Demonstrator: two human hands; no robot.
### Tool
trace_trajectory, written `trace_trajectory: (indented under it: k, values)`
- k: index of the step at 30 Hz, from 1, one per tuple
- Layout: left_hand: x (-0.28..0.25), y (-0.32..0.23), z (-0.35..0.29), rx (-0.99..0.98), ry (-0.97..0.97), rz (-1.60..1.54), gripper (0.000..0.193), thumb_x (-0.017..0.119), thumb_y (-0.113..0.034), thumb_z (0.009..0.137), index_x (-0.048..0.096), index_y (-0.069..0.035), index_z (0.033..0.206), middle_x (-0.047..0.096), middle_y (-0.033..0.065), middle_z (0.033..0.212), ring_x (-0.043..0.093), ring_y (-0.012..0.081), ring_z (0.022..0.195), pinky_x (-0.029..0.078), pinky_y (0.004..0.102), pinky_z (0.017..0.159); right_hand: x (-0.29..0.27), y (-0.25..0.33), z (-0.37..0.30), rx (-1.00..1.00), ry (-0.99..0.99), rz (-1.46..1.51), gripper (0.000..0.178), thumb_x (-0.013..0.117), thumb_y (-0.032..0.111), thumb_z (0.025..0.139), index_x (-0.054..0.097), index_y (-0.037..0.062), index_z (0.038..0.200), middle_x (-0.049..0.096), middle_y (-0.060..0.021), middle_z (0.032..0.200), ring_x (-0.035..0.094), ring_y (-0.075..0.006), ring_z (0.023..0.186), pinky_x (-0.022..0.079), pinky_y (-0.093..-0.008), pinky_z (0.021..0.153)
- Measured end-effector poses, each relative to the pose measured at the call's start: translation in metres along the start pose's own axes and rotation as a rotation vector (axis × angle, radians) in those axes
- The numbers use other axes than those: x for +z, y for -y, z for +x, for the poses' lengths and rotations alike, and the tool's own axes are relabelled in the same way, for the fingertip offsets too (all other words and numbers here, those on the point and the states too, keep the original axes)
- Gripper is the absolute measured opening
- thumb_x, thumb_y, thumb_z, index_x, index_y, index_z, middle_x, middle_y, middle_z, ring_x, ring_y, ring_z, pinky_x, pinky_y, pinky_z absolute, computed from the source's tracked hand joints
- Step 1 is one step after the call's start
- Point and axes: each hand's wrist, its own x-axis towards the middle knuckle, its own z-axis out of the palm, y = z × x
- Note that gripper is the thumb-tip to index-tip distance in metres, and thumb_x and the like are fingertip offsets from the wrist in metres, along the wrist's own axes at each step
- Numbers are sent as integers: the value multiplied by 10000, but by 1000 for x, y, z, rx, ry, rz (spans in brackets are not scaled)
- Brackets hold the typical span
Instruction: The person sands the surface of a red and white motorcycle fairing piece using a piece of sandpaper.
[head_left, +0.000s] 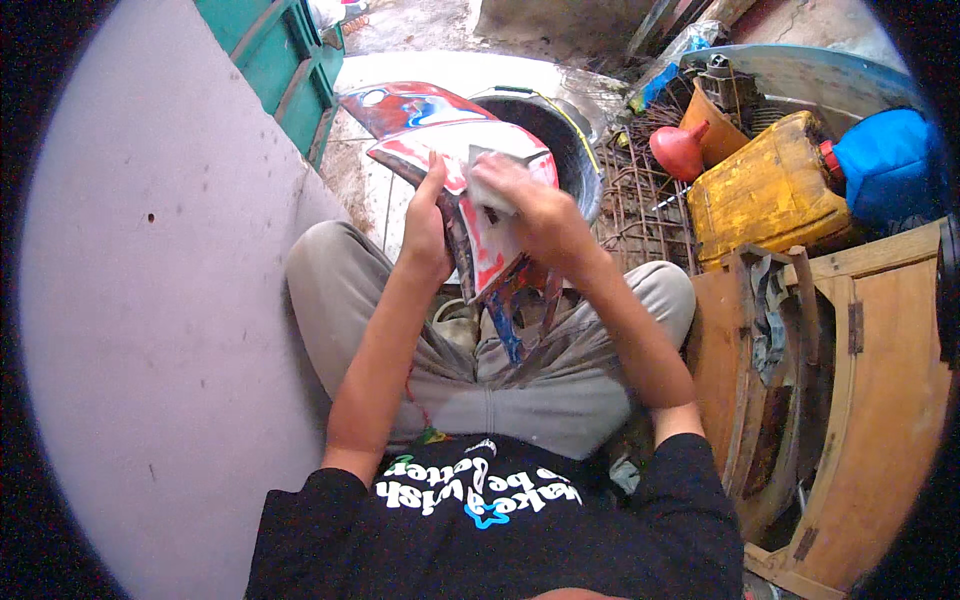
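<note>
A curved plastic fairing panel (487, 265), patched in white, red and blue with worn paint, is held tilted above my lap. My left hand (428, 235) grips its left edge, with the thumb on the front face and the other fingers hidden behind. My right hand (535, 215) is closed on a folded grey sheet of sandpaper (492, 192) and presses it against the white area of the panel. Part of the sheet is covered by my fingers. Dark and blue brackets (505, 320) stick out from the panel's lower end.
Behind the panel stands a black tub (578, 150) with a yellow rim strip. To the right are rusty mesh (640, 200), a red funnel (680, 150), a yellow jerrycan (770, 185) and a wooden cabinet (880, 400). A pale wall (150, 300) rises close on my left.
</note>
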Motion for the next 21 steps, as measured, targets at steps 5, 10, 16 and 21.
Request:
trace_trajectory:
  k: [5, 10, 16, 21]
  values:
    - [0, 2, 1, 4, -39, 100, 517, 390, -452, 1061, 482, -34, 1353, 625, 133, 1260, 646, 239, 1107, 510, 407, 985, -19, -9, 6, 148, 11, 5, 506, 595, -67, 794, 596, 31, 1290, 625, -206, 1293, 592, -331, 1242, 496, -421, 1029]
    - [-2, 2, 2, -44, -14, 49, 499, 390, -445, 1062, 478, -47, 1350, 630, 119, 1229, 645, 231, 1104, 513, 399, 977, -8, 20, 6, -30, -6, -78, 455, 622, -18, 821, 599, 12, 1274, 635, -237, 1249, 634, -351, 1162, 524, -416, 975]
    - [9, 3, -4, 7, -78, 121, 494, 395, -433, 1064, 474, -41, 1354, 626, 126, 1251, 641, 235, 1119, 515, 397, 977, -20, -7, 9, 151, -67, -55, 345, 552, -4, 905, 631, 15, 1240, 658, -232, 1203, 643, -359, 1140, 521, -416, 957]
    - [2, 1, -3, 1, -53, 98, 516, 407, -435, 1060, 464, -23, 1364, 620, 137, 1266, 643, 241, 1119, 516, 398, 977, -30, -7, 7, 141, -256, -88, 309, 548, 21, 954, 637, 25, 1250, 662, -214, 1226, 654, -321, 1151, 542, -394, 934]
